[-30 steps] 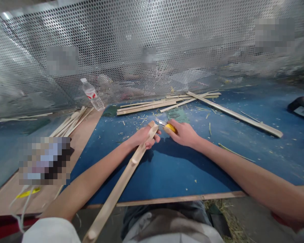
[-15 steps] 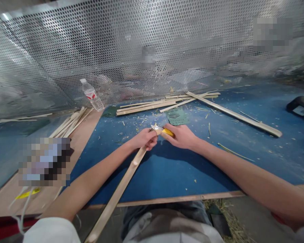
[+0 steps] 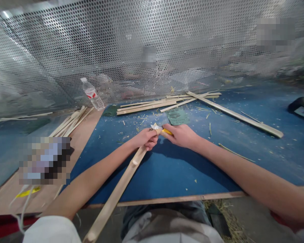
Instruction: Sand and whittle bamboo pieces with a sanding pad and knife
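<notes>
A long pale bamboo strip slants from the lower left up to the middle of the blue table. Near its upper end, my left hand is closed around it. My right hand grips a yellow-handled utility knife, its thumb close to my left fingers. The knife's blade lies against the strip's tip, just beyond my left thumb. How deep the blade sits in the bamboo I cannot tell.
Several bamboo strips lie at the back of the blue table before a perforated metal screen. A water bottle and a blurred-out device are on the left. A black object sits at right; shavings are scattered about.
Both hands, the knife and the bamboo strip keep almost the same position. Only a slight shift of the whole view shows.
</notes>
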A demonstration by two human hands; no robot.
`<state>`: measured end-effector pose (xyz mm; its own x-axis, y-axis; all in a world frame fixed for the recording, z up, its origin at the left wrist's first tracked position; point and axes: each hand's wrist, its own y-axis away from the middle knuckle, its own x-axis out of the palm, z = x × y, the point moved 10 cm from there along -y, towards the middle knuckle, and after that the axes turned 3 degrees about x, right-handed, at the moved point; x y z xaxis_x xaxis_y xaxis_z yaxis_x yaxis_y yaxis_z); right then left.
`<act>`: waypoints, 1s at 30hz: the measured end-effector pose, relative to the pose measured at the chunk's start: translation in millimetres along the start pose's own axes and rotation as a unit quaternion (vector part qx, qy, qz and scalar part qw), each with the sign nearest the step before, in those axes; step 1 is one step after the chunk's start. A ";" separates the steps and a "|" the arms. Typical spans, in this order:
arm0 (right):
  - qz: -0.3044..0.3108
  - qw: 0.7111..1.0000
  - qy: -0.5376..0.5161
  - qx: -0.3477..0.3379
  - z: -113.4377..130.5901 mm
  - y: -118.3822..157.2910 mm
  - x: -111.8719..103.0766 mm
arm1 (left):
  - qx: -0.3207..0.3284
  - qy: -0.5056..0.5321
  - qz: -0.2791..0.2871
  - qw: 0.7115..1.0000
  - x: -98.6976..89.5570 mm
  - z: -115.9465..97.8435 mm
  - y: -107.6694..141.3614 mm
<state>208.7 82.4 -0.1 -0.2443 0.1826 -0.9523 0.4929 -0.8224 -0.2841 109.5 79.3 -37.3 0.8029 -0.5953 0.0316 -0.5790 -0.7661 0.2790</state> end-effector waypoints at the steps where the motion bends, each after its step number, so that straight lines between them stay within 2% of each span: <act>1: 0.003 1.000 0.008 0.008 1.0 0.1 -0.3 | 0.002 0.000 -0.007 1.000 -1.3 0.1 -0.5; 6: 0.016 0.997 0.050 0.053 6.9 1.1 -2.7 | -0.016 -0.011 -0.056 0.998 -7.4 3.4 -3.1; 11: 0.036 0.992 0.053 0.113 -2.6 2.0 -1.6 | -0.034 -0.013 -0.115 0.993 -16.7 4.9 -2.2; 15: 0.015 0.993 0.017 0.114 -11.1 1.5 -1.5 | -0.010 0.001 -0.074 0.997 -13.3 -0.5 -2.8; 20: -0.005 0.998 -0.038 0.052 -2.7 0.7 1.3 | 0.006 -0.011 -0.035 0.999 -9.1 -2.0 -3.0; 27: 0.003 0.998 -0.058 0.024 -3.0 1.1 3.6 | 0.000 -0.032 -0.010 0.999 -0.3 -1.4 -1.3; 30: 0.008 0.999 -0.036 0.023 -1.2 1.4 2.3 | -0.006 -0.033 -0.002 0.999 -0.4 1.6 -1.9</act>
<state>209.8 82.3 -2.8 -0.2965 0.1316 -0.9459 0.4595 -0.8486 -0.2621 110.1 80.6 -39.4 0.7933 -0.6080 -0.0330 -0.5744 -0.7653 0.2904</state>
